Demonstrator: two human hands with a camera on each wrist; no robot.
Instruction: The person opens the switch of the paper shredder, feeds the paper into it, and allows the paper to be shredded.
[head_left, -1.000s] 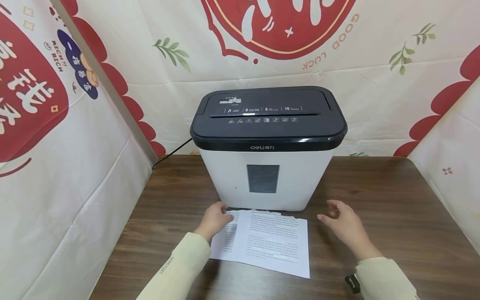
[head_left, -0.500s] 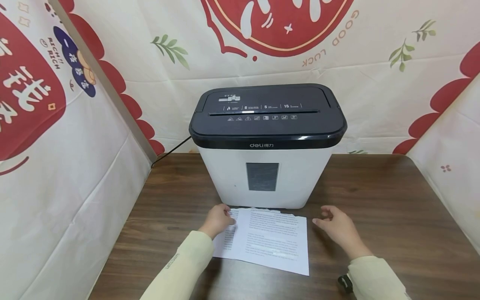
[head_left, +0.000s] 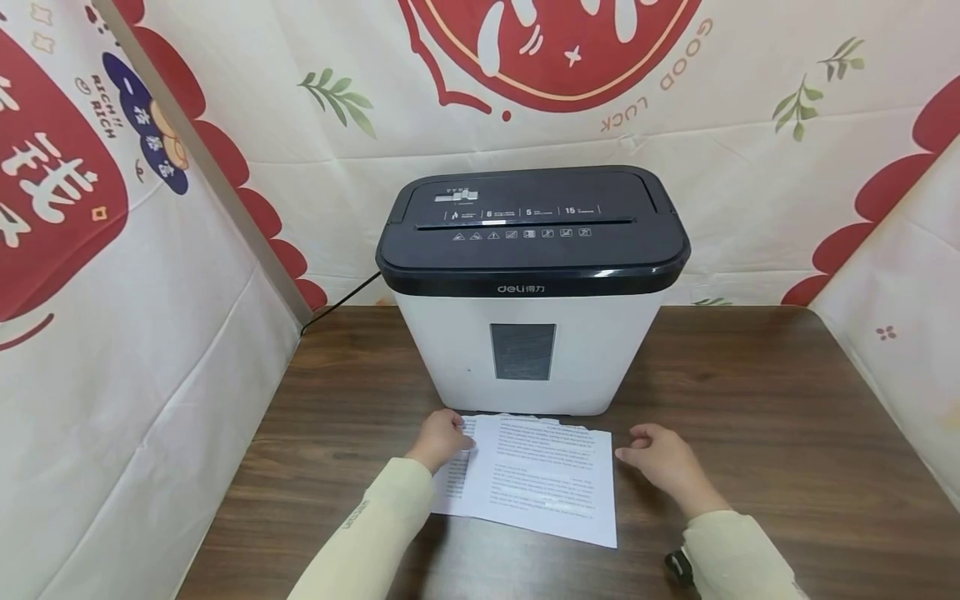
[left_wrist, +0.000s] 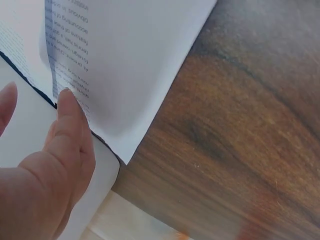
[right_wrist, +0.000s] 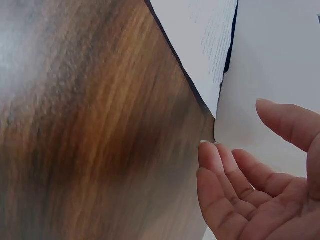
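Observation:
Printed sheets of paper [head_left: 551, 479] with torn upper edges lie overlapping on the table, just in front of a white and black paper shredder [head_left: 450, 346]. My left hand [head_left: 438, 440] is at the sheets' upper left part. In the left wrist view, the fingertips of the left hand [left_wrist: 65, 135] meet the paper's edge, while the thumb stands apart from them. Right of the stack, my right hand [head_left: 667, 468] hovers near the right edge with thumb and fingers spread. The right wrist view shows this hand [right_wrist: 265, 185] holding nothing, a small gap from a paper corner [right_wrist: 205, 65].
A thin slot [head_left: 525, 223] runs across the shredder's black top. From its left side a black cord [head_left: 341, 302] leads to the back left table edge. Printed cloth [head_left: 465, 133] hangs behind and beside the brown wooden table [head_left: 750, 392].
My right hand has moved left, closer to the sheets' right edge. The left hand has shifted slightly right over the paper. The sheets and shredder have stayed in place.

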